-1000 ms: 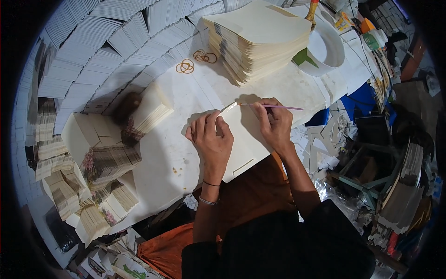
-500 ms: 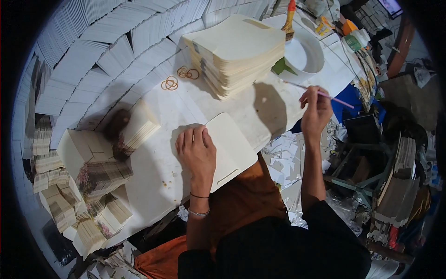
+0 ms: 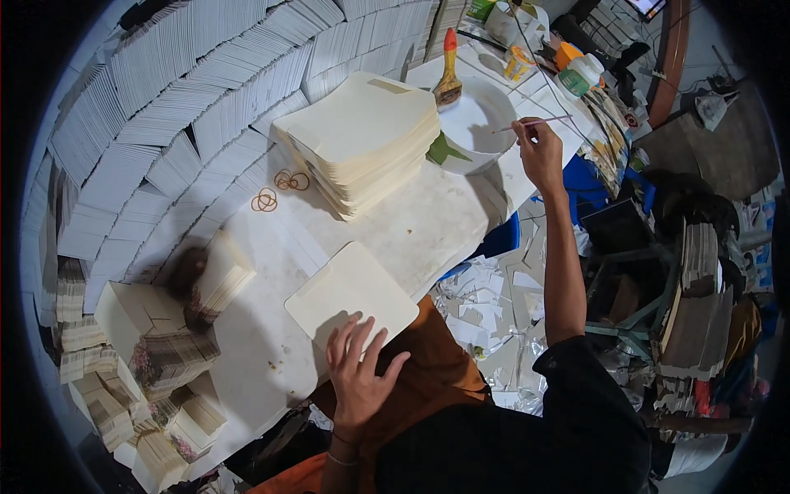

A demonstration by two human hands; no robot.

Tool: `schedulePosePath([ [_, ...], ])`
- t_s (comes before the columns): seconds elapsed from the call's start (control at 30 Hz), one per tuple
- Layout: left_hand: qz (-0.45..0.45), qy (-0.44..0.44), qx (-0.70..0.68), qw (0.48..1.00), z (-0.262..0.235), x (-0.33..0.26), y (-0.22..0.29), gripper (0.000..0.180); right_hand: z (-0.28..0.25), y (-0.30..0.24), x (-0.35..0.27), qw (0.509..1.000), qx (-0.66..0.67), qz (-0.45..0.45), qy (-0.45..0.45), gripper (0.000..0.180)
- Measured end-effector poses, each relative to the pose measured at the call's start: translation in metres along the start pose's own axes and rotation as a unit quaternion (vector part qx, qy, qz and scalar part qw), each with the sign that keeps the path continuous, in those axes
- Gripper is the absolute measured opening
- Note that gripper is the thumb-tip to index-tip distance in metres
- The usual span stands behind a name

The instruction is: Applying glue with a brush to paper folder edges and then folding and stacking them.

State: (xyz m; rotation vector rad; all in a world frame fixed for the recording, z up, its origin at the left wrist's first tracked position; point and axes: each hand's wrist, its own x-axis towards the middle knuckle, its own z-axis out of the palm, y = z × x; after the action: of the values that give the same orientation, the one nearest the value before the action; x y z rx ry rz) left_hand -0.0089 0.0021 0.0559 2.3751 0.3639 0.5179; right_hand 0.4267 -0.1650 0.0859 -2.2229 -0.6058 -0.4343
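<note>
My right hand (image 3: 541, 155) pinches a thin pink stick (image 3: 559, 118), whose end points into a round white tub (image 3: 495, 146). A wide paintbrush (image 3: 448, 70) with a red-tipped handle stands at the tub's left rim. In front of me lies a cream card sheet (image 3: 354, 288) with rounded corners, reaching over the table's near edge. My left hand (image 3: 360, 375) is open, its spread fingertips at the sheet's near edge; whether they press on it I cannot tell. Behind the sheet rises a tall stack of similar cream sheets (image 3: 362, 148).
White paper stacks (image 3: 164, 115) wall the far left side. Folded printed pieces (image 3: 173, 354) crowd the table's left end. Rubber bands (image 3: 265, 199) lie left of the cream stack. A white bottle with a green label (image 3: 578, 76) stands past the tub. Paper scraps (image 3: 477, 300) litter the floor.
My right hand has brought the stick over to the tub. My left hand has shifted from the sheet's left side to its near edge, fingers spreading. The sheet has turned.
</note>
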Motion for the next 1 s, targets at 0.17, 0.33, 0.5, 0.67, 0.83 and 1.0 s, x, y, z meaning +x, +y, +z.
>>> schedulePosePath([
  [0.17,0.043,-0.006,0.087,0.995,0.011,-0.016,-0.020,0.040,0.005,0.004,0.001,1.000,-0.020,-0.022,-0.008,0.026],
  [0.33,0.060,0.009,0.090,0.994,0.015,-0.015,-0.028,0.038,0.004,0.003,0.005,0.999,-0.028,-0.018,-0.020,0.024],
  [0.5,0.055,0.012,0.085,0.995,0.013,-0.012,-0.028,0.035,0.002,-0.002,0.007,0.998,-0.041,-0.050,-0.027,0.019],
  [0.67,0.056,0.019,0.075,0.995,0.013,-0.013,-0.029,0.034,0.002,-0.007,0.011,0.996,-0.061,-0.051,-0.037,0.020],
  [0.83,0.057,0.022,0.074,0.995,0.013,-0.015,-0.030,0.034,0.000,-0.006,0.012,0.995,-0.068,-0.060,-0.048,0.021],
  [1.0,0.068,0.021,0.070,0.995,0.015,-0.009,-0.029,0.033,-0.007,0.001,0.003,0.996,-0.031,-0.066,0.051,0.022],
])
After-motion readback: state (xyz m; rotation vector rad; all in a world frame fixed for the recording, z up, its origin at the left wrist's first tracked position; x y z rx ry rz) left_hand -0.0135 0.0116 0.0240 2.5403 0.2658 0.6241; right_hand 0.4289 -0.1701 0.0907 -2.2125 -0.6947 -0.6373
